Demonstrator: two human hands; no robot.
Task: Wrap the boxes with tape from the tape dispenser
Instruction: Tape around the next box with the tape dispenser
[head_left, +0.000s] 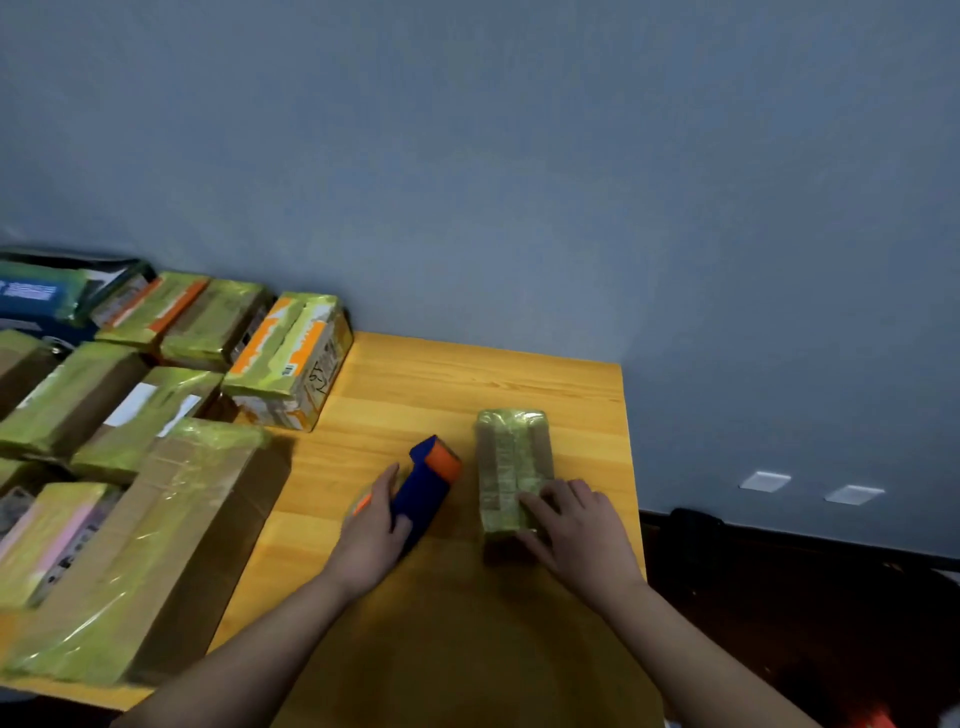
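Note:
A blue and orange tape dispenser (428, 480) lies on the wooden table (457, 613). My left hand (371, 535) grips its near end, fingers curled round the handle. To its right lies a small brown box (511, 467) with strips of greenish tape over its top. My right hand (576, 525) rests on the near end of that box, fingers spread over the tape and thumb at the front edge.
Several taped boxes crowd the table's left side, among them a long cardboard box (150, 551) and an orange-and-white box (291, 358). A grey-blue wall stands behind. The table's right edge (631, 467) is close to the small box, with dark floor beyond.

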